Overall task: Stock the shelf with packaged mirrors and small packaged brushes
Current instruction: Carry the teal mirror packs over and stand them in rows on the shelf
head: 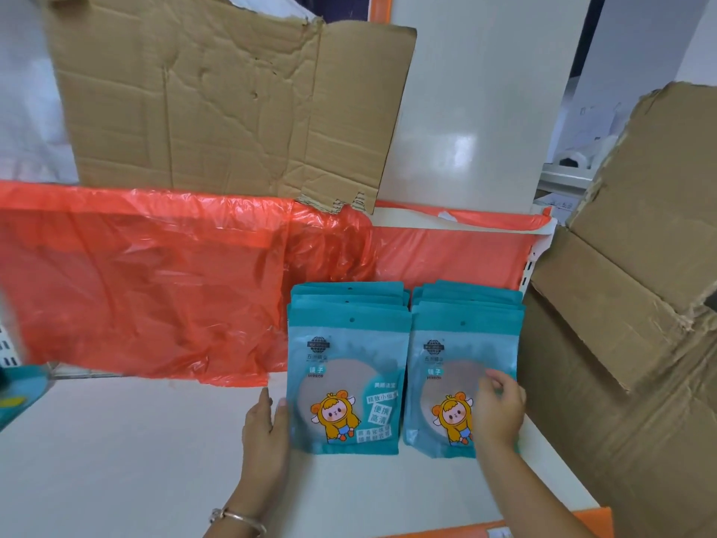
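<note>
Head view: two stacks of packaged mirrors stand side by side on the white shelf (135,460), leaning back in overlapping rows with their teal fronts toward the camera. The left stack (349,382) and the right stack (458,343) sit just beside each other, the right one near the shelf's right end. The left hand (264,425) lies flat on the shelf with straight, relaxed fingers, its thumb touching the left edge of the left stack's front pack. The right hand (498,411) rests on the front pack of the right stack, fingers loosely bent over its face near the right edge, not wrapped round it. A bracelet (240,518) circles the left wrist. Behind the stacks hangs a crumpled orange plastic sheet (135,285), above it a torn cardboard sheet (232,110). A cardboard box (628,304) stands to the right.
</note>
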A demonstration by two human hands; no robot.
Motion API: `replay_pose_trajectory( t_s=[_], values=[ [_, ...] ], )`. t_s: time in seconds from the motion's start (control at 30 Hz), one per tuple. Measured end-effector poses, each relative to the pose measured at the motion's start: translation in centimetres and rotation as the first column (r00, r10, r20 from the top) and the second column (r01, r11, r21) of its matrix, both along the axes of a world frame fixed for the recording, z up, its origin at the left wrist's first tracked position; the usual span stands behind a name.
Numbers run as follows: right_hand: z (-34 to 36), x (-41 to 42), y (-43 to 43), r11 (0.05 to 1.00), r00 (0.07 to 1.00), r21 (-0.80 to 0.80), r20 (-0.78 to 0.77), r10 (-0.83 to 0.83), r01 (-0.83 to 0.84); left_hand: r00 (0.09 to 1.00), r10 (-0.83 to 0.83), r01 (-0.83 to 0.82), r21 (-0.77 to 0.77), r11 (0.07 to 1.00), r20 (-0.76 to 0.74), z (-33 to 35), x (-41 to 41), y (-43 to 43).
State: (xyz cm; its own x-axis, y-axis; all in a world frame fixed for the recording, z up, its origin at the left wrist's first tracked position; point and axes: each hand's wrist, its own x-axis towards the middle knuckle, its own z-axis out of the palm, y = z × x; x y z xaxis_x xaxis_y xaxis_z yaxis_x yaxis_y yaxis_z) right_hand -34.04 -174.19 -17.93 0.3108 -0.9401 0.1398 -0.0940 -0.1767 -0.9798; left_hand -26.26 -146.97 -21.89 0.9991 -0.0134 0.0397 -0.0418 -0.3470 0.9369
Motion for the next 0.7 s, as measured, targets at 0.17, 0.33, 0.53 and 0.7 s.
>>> replay_pose_trajectory(
  t_s=[0.17,0.33,0.53,0.7],
  values=[
    [6.7,4.5,6.2,0.963,0.953,-0.165,0.185,0.24,-0.211,1.0,0.009,-0.011,-0.171,0.985,-0.012,5.6,0.0,8.0],
    [10.7,9.1,18.9,0.842,0.807,-0.254,0.255,0.532,-0.476,0.986,0.168,-0.164,-0.166,0.972,0.013,9.6,0.1,20.2],
    [10.0,12.5,37.3,0.639,0.607,-0.234,0.198,0.77,-0.733,0.921,0.39,-0.385,-0.129,0.914,0.015,10.6,-2.4,35.6],
    [8.7,13.9,50.4,0.451,0.442,-0.063,0.126,0.888,-0.89,0.847,0.531,-0.532,-0.032,0.846,-0.033,10.8,-4.2,47.8]
  ],
)
